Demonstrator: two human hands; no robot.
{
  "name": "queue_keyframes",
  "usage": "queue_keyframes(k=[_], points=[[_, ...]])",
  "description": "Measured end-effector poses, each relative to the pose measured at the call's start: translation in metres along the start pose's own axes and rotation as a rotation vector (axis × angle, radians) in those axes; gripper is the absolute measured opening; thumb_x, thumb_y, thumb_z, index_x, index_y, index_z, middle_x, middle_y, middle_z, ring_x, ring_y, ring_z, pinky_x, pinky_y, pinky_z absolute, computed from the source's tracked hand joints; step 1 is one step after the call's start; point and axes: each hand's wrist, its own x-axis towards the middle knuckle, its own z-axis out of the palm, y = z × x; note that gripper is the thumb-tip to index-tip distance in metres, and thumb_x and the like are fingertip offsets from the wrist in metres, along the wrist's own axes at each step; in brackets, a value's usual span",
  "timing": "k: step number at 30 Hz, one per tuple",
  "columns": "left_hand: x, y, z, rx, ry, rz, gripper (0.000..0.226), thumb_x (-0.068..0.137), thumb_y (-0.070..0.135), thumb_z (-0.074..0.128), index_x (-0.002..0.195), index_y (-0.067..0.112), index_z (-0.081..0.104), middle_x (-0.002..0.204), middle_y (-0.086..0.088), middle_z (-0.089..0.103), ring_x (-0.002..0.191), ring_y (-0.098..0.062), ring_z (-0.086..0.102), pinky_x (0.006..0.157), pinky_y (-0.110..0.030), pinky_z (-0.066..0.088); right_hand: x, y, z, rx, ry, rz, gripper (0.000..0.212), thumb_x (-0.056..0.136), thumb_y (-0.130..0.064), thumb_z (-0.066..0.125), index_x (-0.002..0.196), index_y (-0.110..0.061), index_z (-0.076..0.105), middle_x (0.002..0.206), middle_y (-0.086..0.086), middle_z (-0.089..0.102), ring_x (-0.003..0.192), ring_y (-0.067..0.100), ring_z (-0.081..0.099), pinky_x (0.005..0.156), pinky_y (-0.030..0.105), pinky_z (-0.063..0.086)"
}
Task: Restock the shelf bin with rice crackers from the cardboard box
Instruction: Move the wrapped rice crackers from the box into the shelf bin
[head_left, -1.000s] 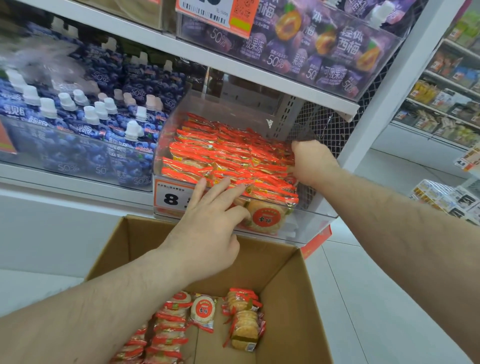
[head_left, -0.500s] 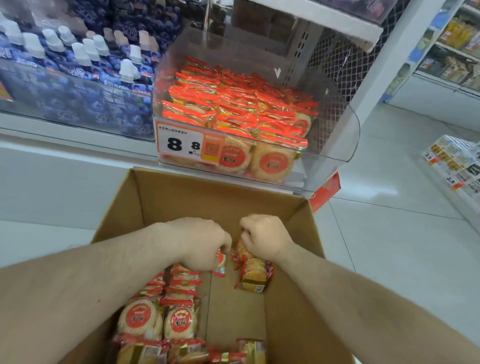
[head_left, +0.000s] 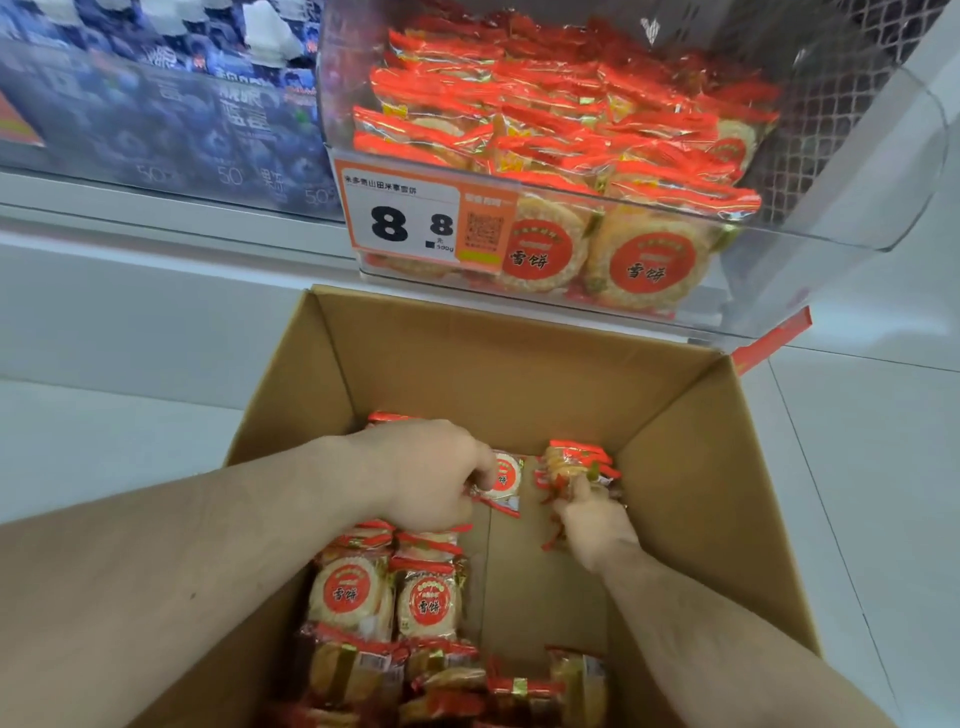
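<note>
Head view, looking down into open box (head_left: 519, 358), lower centre of frame, standing on the floor (head_left: 857, 467).

Left hand (head_left: 421, 475), centre of frame, is inside the box, fingers curled down onto a cracker pack (head_left: 505, 480); pack tilted, red round label facing up. Grip closed on the pack's left edge.

Right hand (head_left: 592, 519), just right of centre, fingers curled round a bundle of packs (head_left: 574, 462); bundle stands up out of the fist, red wrapper ends splayed. Grip closed.

The two hands are near each other but apart, bare cardboard between them.

Remaining packs (head_left: 384, 597) lie along the box's left side and lower edge. Two face up, red discs reading "雪饼".

Bin (head_left: 831, 228), clear plastic, upper centre to upper right, directly above the far box wall. Filled to near the rim with crackers (head_left: 561, 119) in red-orange wrappers; two packs press against the front wall showing the same "雪饼" disc.

Price tag (head_left: 415, 218) on the bin's front left: orange border, large "8", smaller "8", "500g", QR code, product line "米多奇山田米奉雪饼" (small, partly uncertain).

Upper left: blue pouches (head_left: 171, 119) with white caps, "50%" and "蓝莓" legible behind a clear front.

Red tag (head_left: 769, 340) projects below the bin's right corner; text unreadable.
</note>
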Motion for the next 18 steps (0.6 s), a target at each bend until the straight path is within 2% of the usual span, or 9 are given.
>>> queue_keyframes(k=[2,4,7,8,10,12,13,15,18], points=[[0.0,-0.004,0.0,-0.046,0.038,-0.027,0.035,0.09,0.025,0.053,0.124,0.029,0.059,0.123,0.006,0.06,0.113,-0.015,0.054,0.094,-0.034,0.047,-0.005,0.001,-0.014,0.067,-0.011,0.009,0.037,0.09,-0.021,0.052,0.127,-0.024,0.057,0.134,0.009,0.038,0.113,0.034,0.053,0.095,0.036,0.047],[-0.001,-0.005,-0.001,-0.092,0.074,-0.059,0.035,0.089,0.024,0.054,0.124,0.029,0.058,0.121,0.006,0.06,0.109,-0.014,0.055,0.093,-0.035,0.049,-0.008,-0.004,-0.039,0.19,-0.026,0.063,0.035,0.083,-0.019,0.053,0.117,-0.023,0.061,0.126,0.008,0.053,0.107,0.031,0.06,0.088,0.033,0.05],[-0.002,-0.002,0.002,-0.14,0.105,-0.108,0.042,0.089,0.031,0.056,0.13,0.028,0.051,0.124,0.002,0.057,0.111,-0.017,0.054,0.093,-0.037,0.049,-0.01,-0.018,-0.084,0.526,-0.051,0.168,0.017,0.079,-0.022,0.049,0.086,-0.016,0.064,0.086,0.009,0.069,0.084,0.03,0.068,0.067,0.03,0.052],[-0.002,-0.001,0.004,-0.154,0.1,-0.135,0.05,0.088,0.039,0.057,0.135,0.026,0.045,0.128,0.0,0.054,0.113,-0.019,0.053,0.095,-0.037,0.048,-0.013,-0.025,-0.099,0.676,-0.07,0.199,0.015,0.078,-0.021,0.05,0.078,-0.013,0.062,0.073,0.011,0.066,0.07,0.03,0.067,0.057,0.03,0.049],[-0.002,0.002,0.005,-0.203,0.017,-0.231,0.085,0.079,0.064,0.06,0.146,0.023,0.028,0.139,-0.004,0.042,0.121,-0.022,0.049,0.1,-0.038,0.045,-0.021,-0.04,-0.125,0.994,-0.143,0.221,0.011,0.076,-0.016,0.053,0.074,-0.007,0.059,0.056,0.011,0.059,0.047,0.027,0.057,0.044,0.026,0.037],[-0.004,0.005,0.003,-0.356,-0.108,-0.321,0.112,0.068,0.078,0.06,0.153,0.026,0.01,0.152,-0.007,0.028,0.134,-0.025,0.038,0.108,-0.037,0.039,-0.036,-0.056,-0.15,1.2,-0.224,0.174,0.008,0.077,-0.012,0.054,0.075,-0.005,0.058,0.054,0.009,0.055,0.044,0.023,0.052,0.044,0.025,0.034],[-0.005,0.007,0.002,-0.48,-0.141,-0.355,0.117,0.067,0.078,0.062,0.154,0.026,0.005,0.155,-0.007,0.026,0.137,-0.025,0.035,0.108,-0.035,0.037,-0.043,-0.063,-0.16,1.265,-0.264,0.133,0.007,0.078,-0.01,0.053,0.073,-0.006,0.057,0.055,0.008,0.054,0.043,0.021,0.05,0.045,0.025,0.036],[-0.006,0.011,0.003,-0.59,-0.105,-0.4,0.109,0.07,0.065,0.071,0.152,0.022,0.014,0.146,-0.005,0.042,0.128,-0.023,0.046,0.101,-0.032,0.043,-0.053,-0.074,-0.173,1.367,-0.357,0.046,0.012,0.08,-0.008,0.053,0.068,-0.008,0.055,0.056,0.006,0.052,0.042,0.018,0.048,0.046,0.026,0.038],[-0.005,0.009,0.008,-0.251,0.086,-0.403,0.059,0.081,0.032,0.066,0.133,0.02,0.042,0.119,-0.003,0.061,0.103,-0.022,0.06,0.082,-0.03,0.052,-0.051,-0.07,-0.178,1.482,-0.519,-0.104,0.022,0.091,-0.019,0.051,0.071,-0.012,0.053,0.06,0.006,0.057,0.048,0.019,0.056,0.051,0.025,0.043]])
